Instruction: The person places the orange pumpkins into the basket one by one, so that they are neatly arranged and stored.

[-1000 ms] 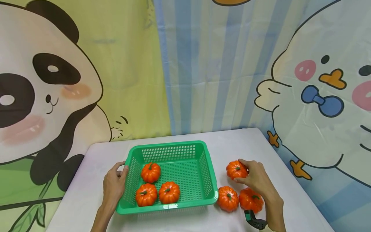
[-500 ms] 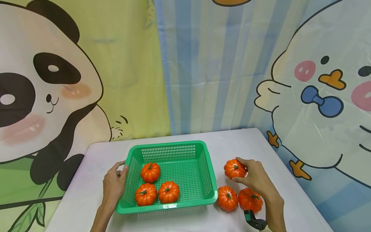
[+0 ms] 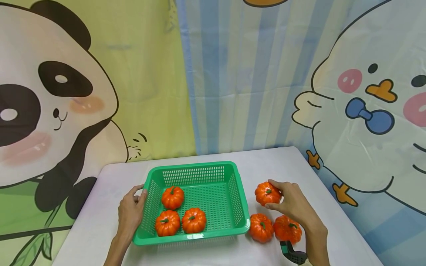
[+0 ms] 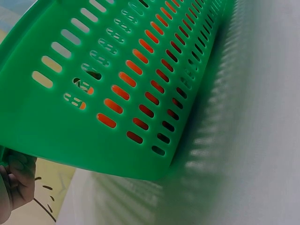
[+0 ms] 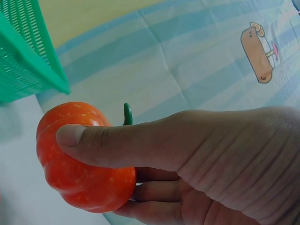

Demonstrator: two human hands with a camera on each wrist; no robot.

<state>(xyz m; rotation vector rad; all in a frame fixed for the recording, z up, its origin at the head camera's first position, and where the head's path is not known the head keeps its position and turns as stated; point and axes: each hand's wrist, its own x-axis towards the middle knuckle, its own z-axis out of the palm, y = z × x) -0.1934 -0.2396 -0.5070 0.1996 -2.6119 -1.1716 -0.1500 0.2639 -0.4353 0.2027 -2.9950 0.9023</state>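
My right hand point(image 3: 296, 203) grips a small orange toy pumpkin point(image 3: 266, 194) with a short green stem, just right of the green plastic basket point(image 3: 219, 233). In the right wrist view the thumb lies across the pumpkin point(image 5: 89, 183), with the other fingers on its far side. My left hand point(image 3: 130, 214) holds the basket's left rim. Seen from the left wrist, curled fingers point(image 4: 21, 180) are at that rim, and orange shows through the slotted wall. Three similar pumpkins sit inside on the left: one behind point(image 3: 173, 197) and two in front point(image 3: 168, 223).
Two more pumpkins rest on the white table point(image 3: 266, 162) below my right hand: one by the basket's front right corner point(image 3: 261, 228), another beside it point(image 3: 287, 229). A black strap-like device point(image 3: 293, 254) shows at my right wrist. Cartoon-printed curtains point(image 3: 233, 74) hang behind the table.
My right hand has moved slightly left and back, bringing the pumpkin nearer the basket. The left hand, the basket and the other pumpkins stay in place.
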